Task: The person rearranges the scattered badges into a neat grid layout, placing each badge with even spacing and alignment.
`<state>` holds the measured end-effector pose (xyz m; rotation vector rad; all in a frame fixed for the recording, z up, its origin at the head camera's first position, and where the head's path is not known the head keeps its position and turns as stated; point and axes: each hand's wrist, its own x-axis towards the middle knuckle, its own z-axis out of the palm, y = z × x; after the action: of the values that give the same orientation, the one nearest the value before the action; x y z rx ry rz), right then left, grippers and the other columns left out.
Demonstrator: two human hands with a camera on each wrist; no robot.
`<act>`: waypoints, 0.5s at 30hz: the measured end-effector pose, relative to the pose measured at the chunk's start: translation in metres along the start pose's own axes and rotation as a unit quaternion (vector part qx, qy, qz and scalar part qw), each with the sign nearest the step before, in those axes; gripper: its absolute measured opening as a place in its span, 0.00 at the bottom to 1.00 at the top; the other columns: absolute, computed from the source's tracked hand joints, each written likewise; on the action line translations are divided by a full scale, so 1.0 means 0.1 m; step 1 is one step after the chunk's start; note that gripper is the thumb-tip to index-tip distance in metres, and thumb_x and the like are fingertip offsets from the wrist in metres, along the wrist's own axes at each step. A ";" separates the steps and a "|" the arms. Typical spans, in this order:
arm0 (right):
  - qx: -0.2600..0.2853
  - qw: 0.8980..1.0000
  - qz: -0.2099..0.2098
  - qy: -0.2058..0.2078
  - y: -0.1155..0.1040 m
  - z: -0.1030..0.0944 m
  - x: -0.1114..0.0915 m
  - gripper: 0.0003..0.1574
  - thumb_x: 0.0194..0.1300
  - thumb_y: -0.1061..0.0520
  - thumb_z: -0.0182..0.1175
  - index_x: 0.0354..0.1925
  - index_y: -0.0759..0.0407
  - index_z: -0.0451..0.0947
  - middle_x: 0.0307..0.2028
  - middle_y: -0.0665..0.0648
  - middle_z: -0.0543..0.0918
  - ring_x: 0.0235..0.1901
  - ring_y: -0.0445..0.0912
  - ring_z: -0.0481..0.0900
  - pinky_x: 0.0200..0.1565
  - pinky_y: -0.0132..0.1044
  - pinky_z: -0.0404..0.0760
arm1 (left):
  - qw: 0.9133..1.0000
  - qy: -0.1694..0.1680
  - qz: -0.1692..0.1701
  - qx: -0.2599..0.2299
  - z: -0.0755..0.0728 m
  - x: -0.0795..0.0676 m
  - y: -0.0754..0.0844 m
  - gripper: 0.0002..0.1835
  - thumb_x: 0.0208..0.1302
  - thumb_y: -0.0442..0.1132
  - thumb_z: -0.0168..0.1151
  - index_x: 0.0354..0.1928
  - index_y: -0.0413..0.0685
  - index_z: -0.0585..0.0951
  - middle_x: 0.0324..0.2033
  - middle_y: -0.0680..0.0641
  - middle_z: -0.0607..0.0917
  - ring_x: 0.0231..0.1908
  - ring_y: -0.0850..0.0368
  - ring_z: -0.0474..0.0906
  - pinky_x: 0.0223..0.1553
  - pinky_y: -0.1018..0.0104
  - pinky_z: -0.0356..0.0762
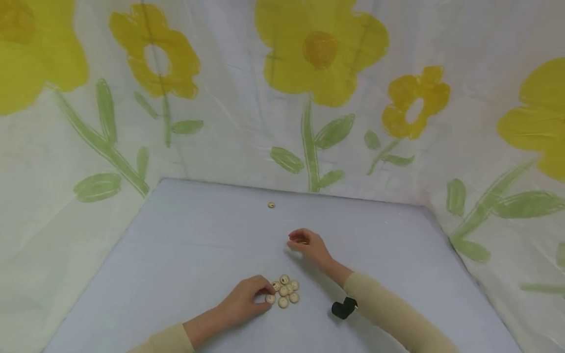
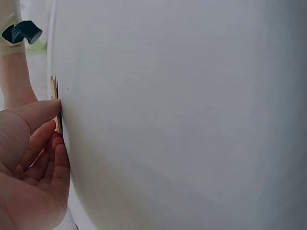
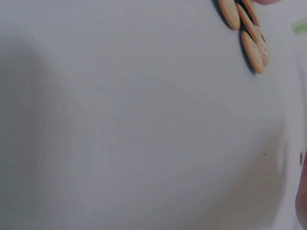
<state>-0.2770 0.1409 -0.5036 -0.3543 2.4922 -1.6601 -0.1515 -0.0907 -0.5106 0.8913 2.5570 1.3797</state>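
A small cluster of pale, round wooden discs [image 1: 283,302], several with dark marks on top, lies on the table. At its left side my left hand [image 1: 242,301] holds one wooden disc [image 1: 270,298] between thumb and fingers. The left wrist view shows the thumb [image 2: 48,110] against the edge of the pieces. My right hand [image 1: 310,246] hovers beyond the cluster, fingers loosely bent with a gap between thumb and index finger. A single wooden disc [image 1: 271,205] lies farther off, beyond the right hand. Some of the cluster [image 3: 252,51] shows in the right wrist view.
The pale table [image 1: 198,245] meets a white sheet wall [image 1: 229,127] painted with yellow flowers at the back and sides. A black wrist device [image 1: 344,308] sits at the right forearm, above the tabletop.
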 end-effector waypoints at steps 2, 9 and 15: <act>0.004 1.000 0.002 -0.005 0.01 0.00 -0.07 0.18 0.59 0.53 0.71 0.45 0.59 0.81 0.39 0.52 0.85 0.40 0.43 0.80 0.45 0.35 0.78 | 1.000 -0.001 0.000 -0.003 -0.01 0.00 0.01 0.11 0.58 0.34 0.68 0.43 0.48 0.81 0.40 0.53 0.82 0.43 0.60 0.78 0.47 0.67 0.78; -0.004 1.000 0.004 -0.027 0.01 0.00 -0.28 0.18 0.60 0.51 0.69 0.46 0.58 0.80 0.40 0.51 0.84 0.40 0.44 0.80 0.43 0.34 0.79 | 1.000 -0.005 -0.015 -0.012 -0.05 -0.01 0.05 0.11 0.59 0.32 0.68 0.43 0.48 0.81 0.41 0.53 0.81 0.44 0.59 0.78 0.48 0.66 0.78; -0.001 0.999 0.011 -0.035 0.01 0.01 -0.43 0.18 0.60 0.50 0.69 0.46 0.57 0.80 0.39 0.51 0.84 0.41 0.45 0.80 0.44 0.35 0.79 | 1.000 -0.009 -0.023 -0.017 -0.05 -0.03 0.04 0.11 0.59 0.33 0.68 0.43 0.48 0.80 0.41 0.54 0.81 0.44 0.60 0.78 0.49 0.66 0.77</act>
<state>-0.2358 0.1515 -0.5057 -0.3775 2.4387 -1.6099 -0.1491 -0.0942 -0.5050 0.8290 2.5175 1.3907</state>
